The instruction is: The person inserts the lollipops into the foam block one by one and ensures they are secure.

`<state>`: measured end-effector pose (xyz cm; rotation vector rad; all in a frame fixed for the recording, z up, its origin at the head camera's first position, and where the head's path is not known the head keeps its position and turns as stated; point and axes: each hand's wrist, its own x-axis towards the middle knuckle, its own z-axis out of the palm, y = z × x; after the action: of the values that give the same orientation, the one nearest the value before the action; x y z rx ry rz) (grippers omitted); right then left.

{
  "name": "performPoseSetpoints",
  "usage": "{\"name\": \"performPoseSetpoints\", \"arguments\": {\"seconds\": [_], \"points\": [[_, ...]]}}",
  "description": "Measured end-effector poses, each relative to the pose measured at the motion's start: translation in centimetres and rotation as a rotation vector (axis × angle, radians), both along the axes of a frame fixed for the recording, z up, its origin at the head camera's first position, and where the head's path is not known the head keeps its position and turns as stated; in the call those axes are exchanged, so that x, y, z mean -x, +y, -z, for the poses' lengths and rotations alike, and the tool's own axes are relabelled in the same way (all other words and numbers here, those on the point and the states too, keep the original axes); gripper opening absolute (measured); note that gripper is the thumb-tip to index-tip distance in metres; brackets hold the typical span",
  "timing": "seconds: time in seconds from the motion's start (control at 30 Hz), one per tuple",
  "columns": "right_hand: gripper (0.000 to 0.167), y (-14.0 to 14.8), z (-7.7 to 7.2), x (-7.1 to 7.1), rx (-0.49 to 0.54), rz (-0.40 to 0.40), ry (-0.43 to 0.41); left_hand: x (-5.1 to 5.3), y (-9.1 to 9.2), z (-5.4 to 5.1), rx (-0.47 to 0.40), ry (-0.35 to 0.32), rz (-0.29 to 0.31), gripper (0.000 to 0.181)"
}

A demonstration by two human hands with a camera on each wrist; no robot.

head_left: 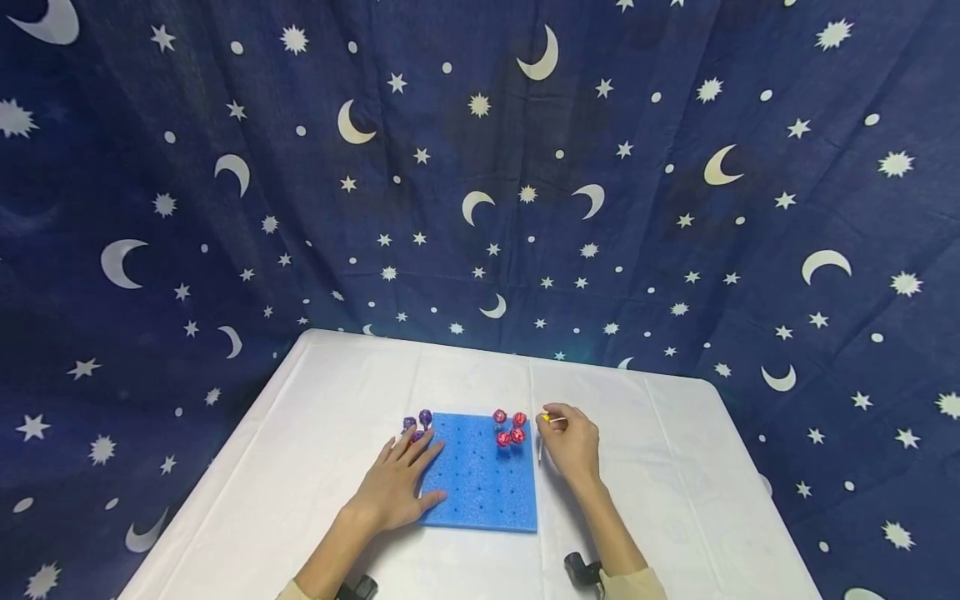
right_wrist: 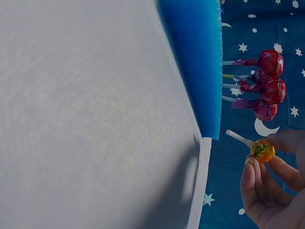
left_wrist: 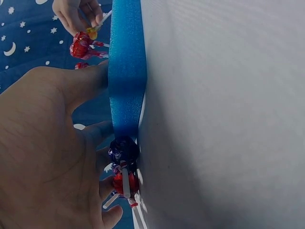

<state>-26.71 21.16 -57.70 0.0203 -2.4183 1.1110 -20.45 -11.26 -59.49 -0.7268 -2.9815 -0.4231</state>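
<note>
Yellow lollipop is pinched by the right hand, right of the foam board; the left hand, fingers spread, touches its left side.

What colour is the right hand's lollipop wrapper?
The wrapper is orange-yellow, clearest in the right wrist view.

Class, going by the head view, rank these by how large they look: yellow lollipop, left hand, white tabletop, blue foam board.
Largest to smallest:
1. White tabletop
2. Blue foam board
3. Left hand
4. Yellow lollipop
</note>
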Motion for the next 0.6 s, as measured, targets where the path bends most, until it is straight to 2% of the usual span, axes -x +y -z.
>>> {"name": "performPoseSetpoints", "arguments": {"seconds": [0.23,0.6], "points": [[0.018,-0.2,-0.2,-0.6,0.058,-0.015,0.059,0.0,0.0,0.0,0.011,-0.009,-0.006,0.081],[0.018,-0.7,-0.8,-1.4,0.086,-0.043,0.108,0.0,0.1,-0.1,0.016,-0.005,-0.004,0.080]]}}
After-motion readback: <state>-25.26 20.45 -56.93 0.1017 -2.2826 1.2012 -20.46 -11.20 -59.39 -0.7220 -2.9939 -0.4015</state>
